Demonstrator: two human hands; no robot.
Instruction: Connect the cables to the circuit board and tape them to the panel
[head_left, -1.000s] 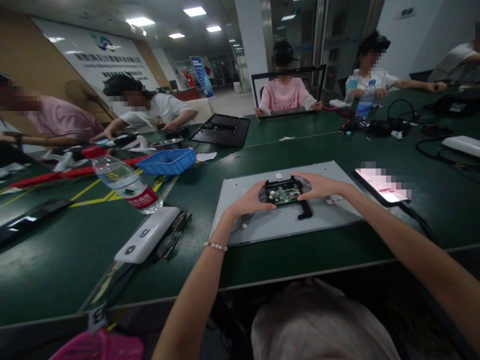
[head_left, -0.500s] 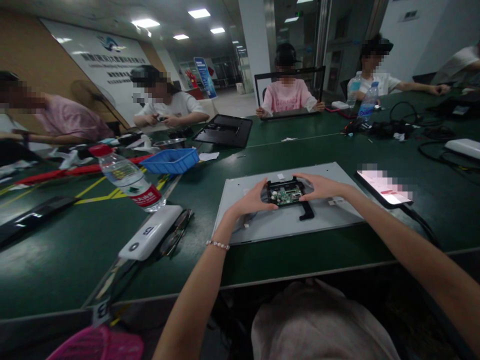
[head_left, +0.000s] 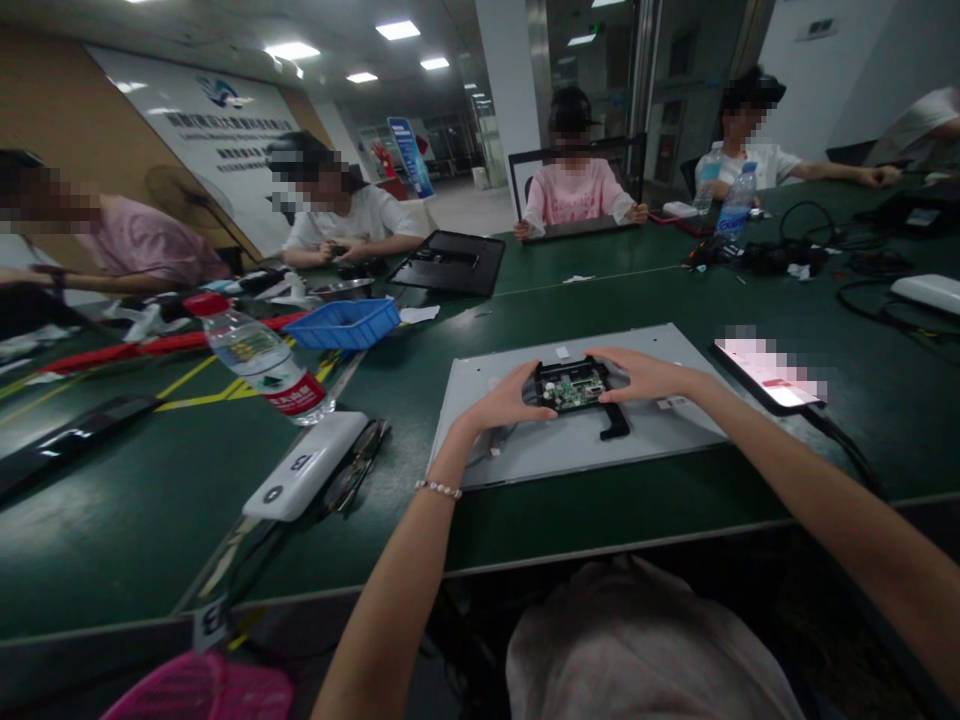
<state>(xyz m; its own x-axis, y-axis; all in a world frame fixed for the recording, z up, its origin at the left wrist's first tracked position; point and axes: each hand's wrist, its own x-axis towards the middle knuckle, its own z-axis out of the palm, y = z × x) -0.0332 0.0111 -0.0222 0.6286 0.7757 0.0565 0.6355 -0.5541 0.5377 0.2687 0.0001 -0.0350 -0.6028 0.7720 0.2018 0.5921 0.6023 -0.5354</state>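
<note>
A green circuit board in a black plastic frame (head_left: 573, 387) lies over a flat grey metal panel (head_left: 525, 462) on the table. My left hand (head_left: 511, 397) grips the frame's left side, thumb near me and fingers at the far edge. On the opposite side my right hand (head_left: 637, 377) holds it in the same way. A black bracket arm (head_left: 615, 422) sticks out from the frame's near right corner. Whether the frame rests on the panel or is just above it, I cannot tell.
A phone (head_left: 772, 375) with a cable lies right of the panel. To the left are a white power bank (head_left: 307, 465), glasses (head_left: 356, 468), a water bottle (head_left: 262, 360) and a blue bin (head_left: 345, 325). Across the table a person holds a black frame (head_left: 581, 232).
My hands and the framed circuit board stay almost still. The view has shifted slightly, and the person at the far left side has leaned a little.
</note>
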